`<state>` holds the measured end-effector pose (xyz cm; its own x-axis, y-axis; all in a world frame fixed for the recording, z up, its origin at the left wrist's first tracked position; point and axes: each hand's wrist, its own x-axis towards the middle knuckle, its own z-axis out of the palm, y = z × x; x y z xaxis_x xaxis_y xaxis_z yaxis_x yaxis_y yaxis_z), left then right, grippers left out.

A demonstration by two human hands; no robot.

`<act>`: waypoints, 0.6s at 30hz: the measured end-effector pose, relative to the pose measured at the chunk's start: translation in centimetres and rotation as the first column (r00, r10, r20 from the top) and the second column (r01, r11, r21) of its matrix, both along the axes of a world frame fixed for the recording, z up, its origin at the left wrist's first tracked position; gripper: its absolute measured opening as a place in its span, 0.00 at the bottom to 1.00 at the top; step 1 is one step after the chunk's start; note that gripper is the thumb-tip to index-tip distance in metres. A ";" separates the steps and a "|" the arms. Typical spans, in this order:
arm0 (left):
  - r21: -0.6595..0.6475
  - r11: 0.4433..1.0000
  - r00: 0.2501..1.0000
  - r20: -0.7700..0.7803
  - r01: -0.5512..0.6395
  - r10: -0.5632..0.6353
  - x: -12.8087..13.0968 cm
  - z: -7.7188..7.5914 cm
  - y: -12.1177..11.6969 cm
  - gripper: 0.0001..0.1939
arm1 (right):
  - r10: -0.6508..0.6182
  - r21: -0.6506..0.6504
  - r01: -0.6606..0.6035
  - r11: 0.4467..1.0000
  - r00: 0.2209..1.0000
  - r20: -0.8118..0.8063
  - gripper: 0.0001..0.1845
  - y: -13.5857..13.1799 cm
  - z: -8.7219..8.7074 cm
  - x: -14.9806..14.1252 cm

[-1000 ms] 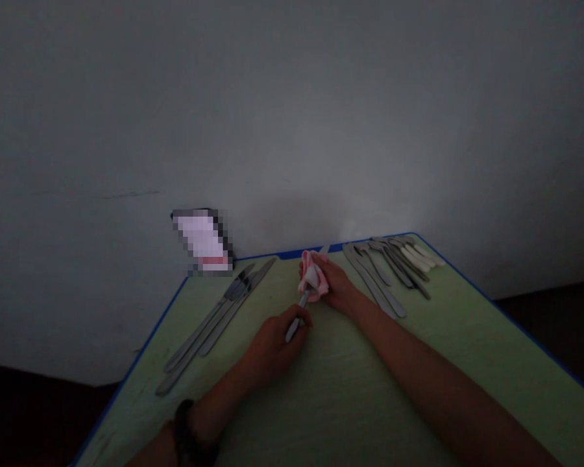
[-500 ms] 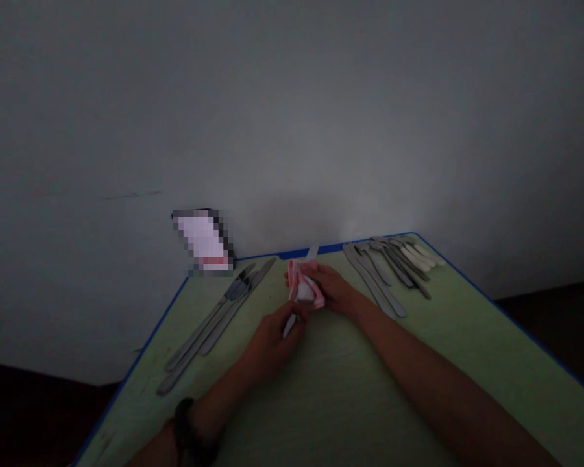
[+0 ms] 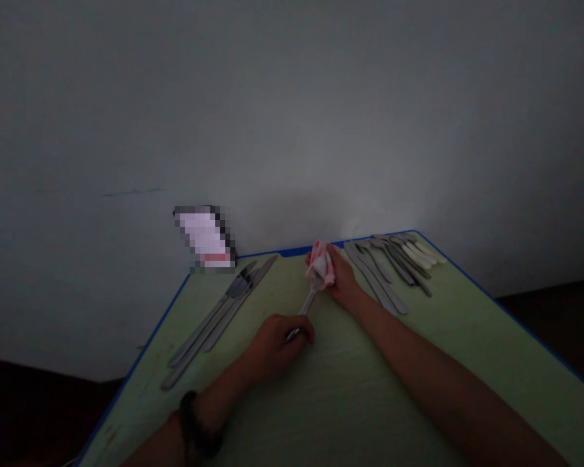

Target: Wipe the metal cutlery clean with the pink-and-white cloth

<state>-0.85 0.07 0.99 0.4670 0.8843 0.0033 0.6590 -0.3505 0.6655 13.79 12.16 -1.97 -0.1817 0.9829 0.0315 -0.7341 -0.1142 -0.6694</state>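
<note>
My left hand [image 3: 283,347] is closed round the handle of a metal table knife [image 3: 308,301], which slants up and away over the middle of the table. Its far end disappears inside a pink and white cloth [image 3: 322,267]. That cloth is bunched in my right hand [image 3: 342,275], whose fingers wrap round it and the hidden blade. To the left of my hands lie some table knives [image 3: 219,318], side by side with blades pointing away. Just right of my right hand rest more long metal knives [image 3: 377,282].
Several forks and spoons [image 3: 394,259] and some white-handled pieces [image 3: 421,255] lie at the back right of the green table [image 3: 370,402]. A pixelated phone-like device [image 3: 204,237] leans against the wall [image 3: 292,117] at the back left corner.
My hands have drawn apart along the knife: the right has moved up and right with the cloth, the left slightly down. More handle shows; the blade tip is now hidden.
</note>
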 end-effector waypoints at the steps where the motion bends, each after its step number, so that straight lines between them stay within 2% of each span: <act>1: 0.003 1.000 1.000 0.005 -0.019 0.019 0.0 -0.1 0.0 0.12 | 0.022 0.033 -0.024 0.999 0.998 0.058 0.18 -0.1 -0.1 -0.1; 6: 0.032 0.994 0.992 0.078 -0.100 0.097 0.1 -0.4 0.2 0.12 | 0.178 0.165 -0.241 0.957 0.930 0.323 0.23 -1.0 -0.1 -0.3; 9: 0.040 0.992 0.989 0.094 -0.118 0.114 0.1 -0.3 0.2 0.11 | 0.225 0.171 -0.307 0.936 0.898 0.378 0.24 -1.3 0.0 -0.3; 11: 0.034 0.989 0.983 0.120 -0.147 0.142 0.1 -0.3 0.1 0.09 | 0.236 0.149 -0.301 0.942 0.910 0.342 0.23 -1.2 0.1 -0.2; 13: -0.004 0.979 0.955 0.219 -0.203 0.199 0.2 -0.3 0.2 0.08 | 0.220 0.122 -0.256 0.959 0.943 0.248 0.22 -1.0 0.3 -0.1; 16: -0.138 0.952 0.843 0.442 -0.273 0.306 0.2 -0.6 0.6 0.15 | 0.216 0.091 -0.223 0.971 0.973 0.081 0.18 -0.8 0.8 0.2; 18: -0.214 0.937 0.786 0.510 -0.276 0.348 0.2 -0.9 1.0 0.19 | 0.276 0.079 -0.276 0.958 0.961 0.017 0.17 -0.8 1.0 0.2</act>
<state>-0.60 1.03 0.07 0.1216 0.9912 0.0514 0.2472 -0.0804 0.9656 14.01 11.32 -0.99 -0.4461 0.8887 0.1060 -0.6778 -0.2581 -0.6885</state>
